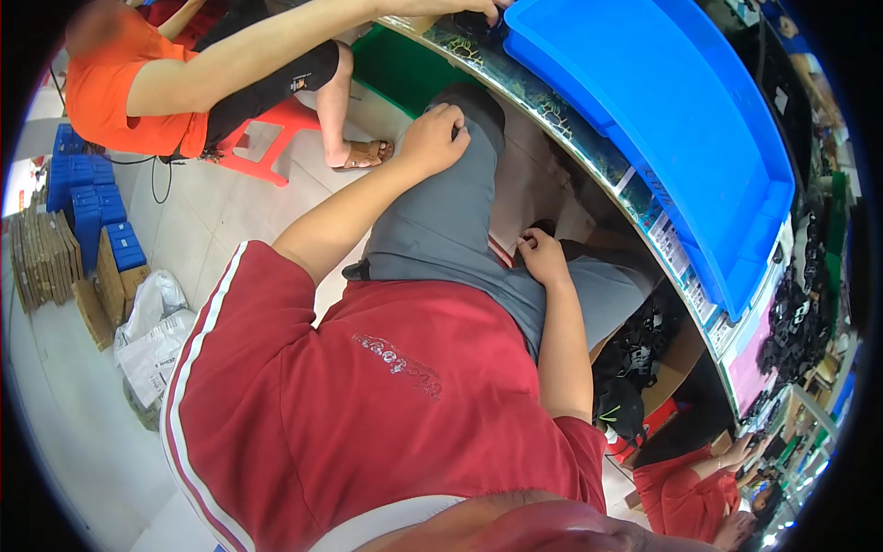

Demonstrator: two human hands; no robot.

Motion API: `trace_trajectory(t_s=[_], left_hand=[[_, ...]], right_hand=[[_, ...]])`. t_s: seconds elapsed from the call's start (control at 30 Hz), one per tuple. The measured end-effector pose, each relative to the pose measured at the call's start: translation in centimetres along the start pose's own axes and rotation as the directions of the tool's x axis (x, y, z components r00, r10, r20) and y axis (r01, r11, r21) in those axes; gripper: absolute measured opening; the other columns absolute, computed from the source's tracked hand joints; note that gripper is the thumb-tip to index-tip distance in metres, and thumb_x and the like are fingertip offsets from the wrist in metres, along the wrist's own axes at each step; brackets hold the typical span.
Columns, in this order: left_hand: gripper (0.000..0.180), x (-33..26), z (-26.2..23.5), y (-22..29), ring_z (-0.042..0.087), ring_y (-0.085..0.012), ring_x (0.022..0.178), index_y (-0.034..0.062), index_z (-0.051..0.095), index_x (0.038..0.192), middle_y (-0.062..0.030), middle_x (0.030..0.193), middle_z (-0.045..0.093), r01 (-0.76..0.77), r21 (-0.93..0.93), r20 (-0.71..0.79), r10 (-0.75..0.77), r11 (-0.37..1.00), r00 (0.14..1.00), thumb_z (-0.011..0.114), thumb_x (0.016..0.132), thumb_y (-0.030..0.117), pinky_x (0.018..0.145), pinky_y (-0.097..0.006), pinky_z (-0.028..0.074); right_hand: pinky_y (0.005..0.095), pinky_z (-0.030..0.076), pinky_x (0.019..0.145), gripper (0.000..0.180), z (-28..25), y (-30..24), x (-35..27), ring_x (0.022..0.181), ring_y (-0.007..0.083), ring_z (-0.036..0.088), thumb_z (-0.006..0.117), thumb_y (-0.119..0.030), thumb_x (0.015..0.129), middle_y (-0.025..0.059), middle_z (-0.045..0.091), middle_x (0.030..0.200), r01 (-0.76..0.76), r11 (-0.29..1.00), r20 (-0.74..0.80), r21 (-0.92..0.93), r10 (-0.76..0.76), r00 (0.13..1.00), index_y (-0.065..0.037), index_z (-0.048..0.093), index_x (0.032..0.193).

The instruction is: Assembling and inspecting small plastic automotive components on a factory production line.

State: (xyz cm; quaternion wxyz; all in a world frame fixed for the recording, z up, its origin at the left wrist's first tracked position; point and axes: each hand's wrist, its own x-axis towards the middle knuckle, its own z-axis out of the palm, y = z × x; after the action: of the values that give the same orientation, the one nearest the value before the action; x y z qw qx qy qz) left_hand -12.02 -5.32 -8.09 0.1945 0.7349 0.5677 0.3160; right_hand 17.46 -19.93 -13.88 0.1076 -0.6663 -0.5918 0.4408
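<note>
My left hand (436, 140) rests on my left thigh near the knee of my grey trousers (428, 216). Its fingers are curled, with a small dark spot showing at the fingertips; whether that is a thing or shadow is unclear. My right hand (544, 257) lies over my right thigh, fingers bent together around a tiny dark patch too small to name. Beyond both hands, apart from them, a large shallow blue tray (644, 101) sits on the worktable (635, 184).
At the left, a person in orange (138, 87) sits on a red stool (267, 138), one arm reaching to the table. A green bin (395, 69) stands below the table. Black parts (796, 317) lie beyond the tray; blue boxes (92, 198) and flattened cardboard (41, 258) are at far left.
</note>
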Motion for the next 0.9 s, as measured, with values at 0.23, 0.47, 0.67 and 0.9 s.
trace_trajectory(t_s=[0.23,0.47,0.67,0.9], left_hand=[[0.009,1.8,-2.2,-0.2,0.055,-0.0194,0.067,0.0016,0.063,0.091,-0.0081,0.077,0.057,0.020,-0.191,-0.037,-0.028,0.981,0.999,0.068,0.087,0.009,0.062,-0.033,0.045],[0.010,5.1,-5.6,0.4,0.054,-0.0113,0.062,0.0010,0.067,0.091,-0.0040,0.072,0.060,-0.017,-0.207,-0.223,-0.030,0.978,0.974,0.071,0.087,0.009,0.057,-0.028,0.044],[0.025,10.9,-9.4,-0.4,0.058,-0.0112,0.065,-0.0017,0.069,0.097,-0.0028,0.074,0.063,-0.154,0.204,-0.495,0.238,0.967,0.836,0.081,0.087,0.018,0.060,-0.026,0.047],[0.047,15.5,-12.0,2.3,0.069,-0.0442,0.097,-0.0057,0.074,0.096,-0.0294,0.099,0.069,0.167,0.335,-0.306,-0.061,0.927,0.950,0.081,0.082,0.038,0.088,-0.048,0.056]], right_hand=[[0.0391,0.056,0.074,0.029,0.9,1.2,0.2,0.077,0.0307,0.073,0.073,-0.022,0.091,0.0177,0.074,0.084,0.080,0.996,-0.076,-0.034,-0.082,0.994,0.000,0.072,0.111],[0.0388,0.056,0.075,0.030,0.8,1.4,0.3,0.077,0.0311,0.073,0.073,-0.021,0.091,0.0188,0.074,0.084,0.081,0.996,-0.071,-0.032,-0.083,0.994,0.001,0.072,0.111],[0.0388,0.056,0.076,0.030,0.6,1.0,0.3,0.079,0.0313,0.073,0.073,-0.022,0.091,0.0194,0.074,0.086,0.062,0.998,-0.053,-0.011,-0.062,0.997,0.001,0.072,0.112],[0.0385,0.056,0.078,0.032,0.5,1.0,0.3,0.080,0.0306,0.073,0.073,-0.023,0.091,0.0188,0.074,0.087,0.061,0.998,-0.078,-0.018,-0.062,0.995,0.001,0.072,0.112]])
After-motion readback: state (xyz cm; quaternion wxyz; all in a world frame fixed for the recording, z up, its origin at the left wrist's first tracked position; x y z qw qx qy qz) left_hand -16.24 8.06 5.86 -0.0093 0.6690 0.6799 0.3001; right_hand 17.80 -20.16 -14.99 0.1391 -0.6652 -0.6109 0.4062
